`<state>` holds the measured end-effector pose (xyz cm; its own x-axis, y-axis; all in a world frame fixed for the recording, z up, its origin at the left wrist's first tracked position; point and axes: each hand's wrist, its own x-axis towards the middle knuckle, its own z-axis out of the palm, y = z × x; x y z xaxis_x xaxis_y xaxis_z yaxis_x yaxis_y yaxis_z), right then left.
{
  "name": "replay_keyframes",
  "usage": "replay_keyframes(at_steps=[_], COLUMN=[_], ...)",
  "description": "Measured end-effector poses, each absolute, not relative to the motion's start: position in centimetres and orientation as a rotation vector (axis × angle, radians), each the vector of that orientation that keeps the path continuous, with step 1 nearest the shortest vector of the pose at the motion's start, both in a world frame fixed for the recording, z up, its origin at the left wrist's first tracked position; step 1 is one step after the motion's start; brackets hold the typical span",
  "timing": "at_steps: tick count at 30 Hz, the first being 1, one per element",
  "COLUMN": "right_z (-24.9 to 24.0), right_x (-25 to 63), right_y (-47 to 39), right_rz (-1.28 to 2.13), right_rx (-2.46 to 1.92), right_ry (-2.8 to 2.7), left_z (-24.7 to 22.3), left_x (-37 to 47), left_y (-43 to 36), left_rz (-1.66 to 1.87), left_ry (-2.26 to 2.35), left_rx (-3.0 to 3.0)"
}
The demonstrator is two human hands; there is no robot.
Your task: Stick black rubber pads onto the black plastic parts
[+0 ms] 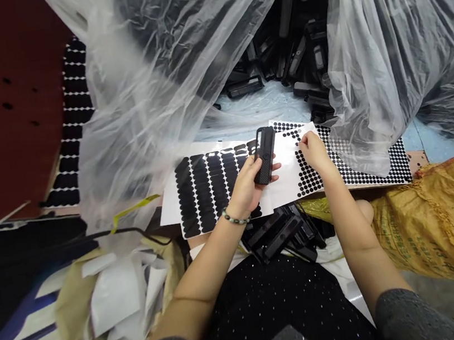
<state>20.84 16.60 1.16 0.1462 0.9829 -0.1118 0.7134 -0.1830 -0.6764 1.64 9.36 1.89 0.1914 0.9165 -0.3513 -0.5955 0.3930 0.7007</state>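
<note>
My left hand (250, 183), with a beaded bracelet at the wrist, grips a black plastic handle-like part (265, 156) that has a slot at its top end and a textured lower end. The part is held tilted above the sheets. My right hand (312, 149) is closed in a pinch over a white sheet of round black stickers (310, 178). What its fingertips hold, if anything, is too small to make out. Under my left hand lies a sheet of long black stickers (203, 196), set in columns.
Clear plastic bags (134, 110) hang over the table on both sides. Loose black parts (287, 60) are heaped at the back, and more black parts (280, 233) lie in my lap. A sack of white paper scraps (118, 298) stands left, a yellow woven sack (437, 225) right.
</note>
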Motion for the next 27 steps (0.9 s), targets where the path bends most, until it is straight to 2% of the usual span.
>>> replay_keyframes(at_steps=[5, 7, 15, 27], right_z=[2.5, 3.0, 4.4, 3.8], right_x=[17.5, 16.1, 14.2, 13.8], right_y=[12.2, 10.7, 9.2, 9.6], right_rz=[1.269, 1.372, 1.130, 1.069], right_rx=[-1.373, -1.262, -1.320, -1.506], right_ry=[-1.208, -1.147, -1.308, -1.316], left_z=[1.8, 1.7, 1.4, -0.1], left_x=[1.8, 1.9, 2.2, 0.8], left_y=[8.1, 7.8, 7.2, 7.0], left_rz=[1.155, 1.183, 1.243, 1.325], left_ry=[0.790, 0.791, 0.825, 0.976], left_rx=[0.444, 0.453, 0.562, 0.916])
